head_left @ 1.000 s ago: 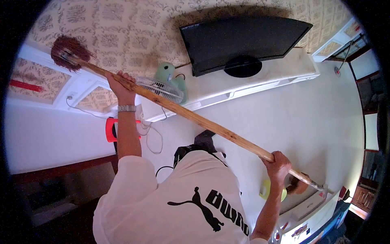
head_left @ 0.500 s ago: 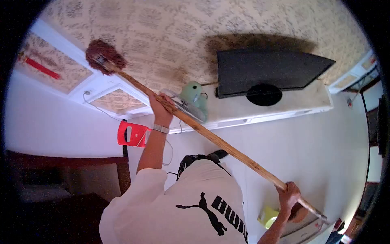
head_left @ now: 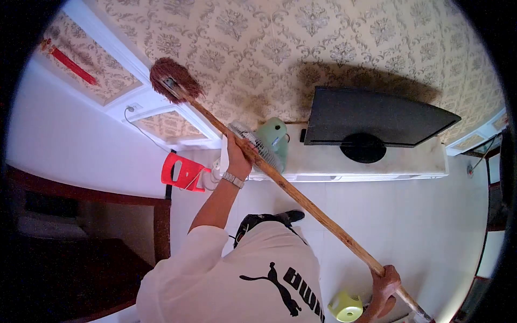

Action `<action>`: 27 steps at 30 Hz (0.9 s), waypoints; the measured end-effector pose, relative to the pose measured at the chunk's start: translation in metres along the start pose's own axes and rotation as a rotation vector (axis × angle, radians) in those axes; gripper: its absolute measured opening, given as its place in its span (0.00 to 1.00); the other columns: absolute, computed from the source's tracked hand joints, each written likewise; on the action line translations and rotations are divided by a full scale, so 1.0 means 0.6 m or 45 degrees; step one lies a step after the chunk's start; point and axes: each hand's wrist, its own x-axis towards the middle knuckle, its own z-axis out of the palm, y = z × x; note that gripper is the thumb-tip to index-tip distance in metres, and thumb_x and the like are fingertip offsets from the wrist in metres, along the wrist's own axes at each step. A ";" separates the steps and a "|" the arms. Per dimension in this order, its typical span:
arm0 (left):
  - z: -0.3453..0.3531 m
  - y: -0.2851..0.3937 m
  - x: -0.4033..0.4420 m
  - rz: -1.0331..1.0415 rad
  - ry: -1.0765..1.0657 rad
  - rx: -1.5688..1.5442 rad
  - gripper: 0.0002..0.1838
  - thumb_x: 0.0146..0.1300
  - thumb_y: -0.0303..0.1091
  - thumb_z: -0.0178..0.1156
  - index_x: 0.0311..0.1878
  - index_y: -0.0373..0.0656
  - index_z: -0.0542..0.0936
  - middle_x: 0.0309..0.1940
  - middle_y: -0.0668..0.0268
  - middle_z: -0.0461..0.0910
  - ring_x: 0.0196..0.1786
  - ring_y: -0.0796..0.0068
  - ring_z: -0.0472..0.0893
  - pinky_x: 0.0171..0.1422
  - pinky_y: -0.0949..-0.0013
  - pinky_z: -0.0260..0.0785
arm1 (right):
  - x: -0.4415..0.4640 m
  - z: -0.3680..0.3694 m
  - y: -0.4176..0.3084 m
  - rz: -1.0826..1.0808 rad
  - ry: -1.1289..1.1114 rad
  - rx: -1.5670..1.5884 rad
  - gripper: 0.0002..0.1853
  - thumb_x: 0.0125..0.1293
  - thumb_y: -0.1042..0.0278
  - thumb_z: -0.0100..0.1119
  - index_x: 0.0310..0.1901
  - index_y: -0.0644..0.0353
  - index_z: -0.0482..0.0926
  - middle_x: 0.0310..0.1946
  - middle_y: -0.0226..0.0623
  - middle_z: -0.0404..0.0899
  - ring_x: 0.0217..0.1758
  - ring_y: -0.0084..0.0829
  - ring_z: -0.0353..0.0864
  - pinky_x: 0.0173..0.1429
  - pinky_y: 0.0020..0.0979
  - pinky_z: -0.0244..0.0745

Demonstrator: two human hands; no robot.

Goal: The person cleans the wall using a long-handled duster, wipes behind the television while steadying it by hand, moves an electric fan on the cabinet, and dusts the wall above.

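Observation:
A long-handled mop (head_left: 328,222) slants across the view, with its shaggy reddish-brown head (head_left: 175,81) up at the left. That head is against or just in front of the patterned wall, beside a white frame; contact cannot be made out. My left hand (head_left: 240,155), with a metal watch at the wrist, is wrapped round the wooden handle below the head. Lower down, near the far end of the handle, my right hand (head_left: 385,282) grips it too. Behind my left hand stand a fan (head_left: 252,141) and a pale green rounded object (head_left: 273,134).
A dark television (head_left: 377,116) stands on a white ledge (head_left: 323,167) along the wall. A red plastic chair or stool (head_left: 180,171) is at the left, with a cord nearby. A yellow-green stool (head_left: 346,307) sits by my right arm. A red tassel (head_left: 74,67) hangs at upper left.
The mop head has shifted right along the wall, and my left hand has moved right with the handle. The camera view has also shifted a little. Both hands keep their grip.

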 end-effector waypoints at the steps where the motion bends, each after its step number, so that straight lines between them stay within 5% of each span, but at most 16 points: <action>1: -0.012 -0.006 0.016 -0.047 0.028 -0.034 0.30 0.59 0.67 0.47 0.26 0.46 0.69 0.17 0.67 0.68 0.23 0.70 0.70 0.30 0.67 0.67 | 0.003 -0.010 -0.004 -0.023 0.018 -0.008 0.22 0.36 0.56 0.76 0.20 0.56 0.69 0.17 0.38 0.70 0.21 0.45 0.72 0.25 0.43 0.66; 10: 0.078 0.036 -0.057 0.089 -0.120 0.025 0.29 0.61 0.67 0.42 0.27 0.47 0.67 0.15 0.67 0.66 0.20 0.71 0.67 0.26 0.69 0.64 | 0.004 -0.068 0.014 -0.043 0.218 -0.028 0.19 0.37 0.62 0.75 0.21 0.58 0.70 0.17 0.40 0.70 0.20 0.46 0.71 0.24 0.42 0.65; 13: 0.129 0.082 -0.098 0.107 -0.230 0.028 0.29 0.60 0.68 0.44 0.28 0.48 0.69 0.16 0.68 0.68 0.20 0.72 0.69 0.25 0.70 0.65 | -0.007 -0.048 0.018 0.015 0.165 0.140 0.17 0.38 0.64 0.74 0.21 0.60 0.71 0.15 0.42 0.70 0.17 0.43 0.70 0.22 0.39 0.65; 15: 0.164 0.110 -0.134 0.178 -0.313 0.050 0.30 0.58 0.69 0.46 0.28 0.47 0.70 0.16 0.68 0.69 0.20 0.73 0.71 0.23 0.70 0.65 | -0.021 -0.049 -0.003 0.372 -0.086 0.250 0.19 0.36 0.58 0.76 0.23 0.59 0.77 0.18 0.42 0.77 0.22 0.44 0.78 0.29 0.40 0.73; 17: 0.205 0.129 -0.165 0.240 -0.456 0.078 0.27 0.61 0.65 0.46 0.29 0.47 0.71 0.16 0.67 0.70 0.21 0.73 0.72 0.25 0.70 0.66 | -0.046 0.000 0.007 0.336 -0.061 0.290 0.18 0.37 0.58 0.76 0.23 0.59 0.77 0.18 0.42 0.77 0.22 0.44 0.77 0.29 0.40 0.73; 22: 0.225 0.095 -0.153 0.344 -0.669 0.266 0.23 0.65 0.59 0.45 0.31 0.49 0.71 0.17 0.68 0.70 0.20 0.74 0.72 0.23 0.69 0.66 | -0.099 0.068 0.012 0.317 -0.066 0.526 0.16 0.39 0.60 0.74 0.22 0.59 0.76 0.15 0.42 0.74 0.19 0.45 0.74 0.26 0.43 0.68; 24: 0.204 0.052 -0.145 0.298 -0.707 0.269 0.23 0.65 0.59 0.45 0.31 0.49 0.70 0.17 0.69 0.69 0.19 0.75 0.71 0.21 0.70 0.66 | -0.130 0.093 0.015 0.279 -0.003 0.520 0.15 0.38 0.70 0.72 0.21 0.63 0.71 0.12 0.42 0.68 0.15 0.36 0.64 0.23 0.37 0.64; 27: 0.154 -0.014 -0.156 0.169 -0.499 0.367 0.23 0.65 0.58 0.46 0.33 0.45 0.66 0.15 0.65 0.69 0.16 0.72 0.71 0.22 0.69 0.69 | -0.186 0.111 0.032 0.336 -0.060 0.371 0.14 0.39 0.68 0.69 0.18 0.62 0.71 0.14 0.46 0.71 0.16 0.44 0.69 0.24 0.40 0.66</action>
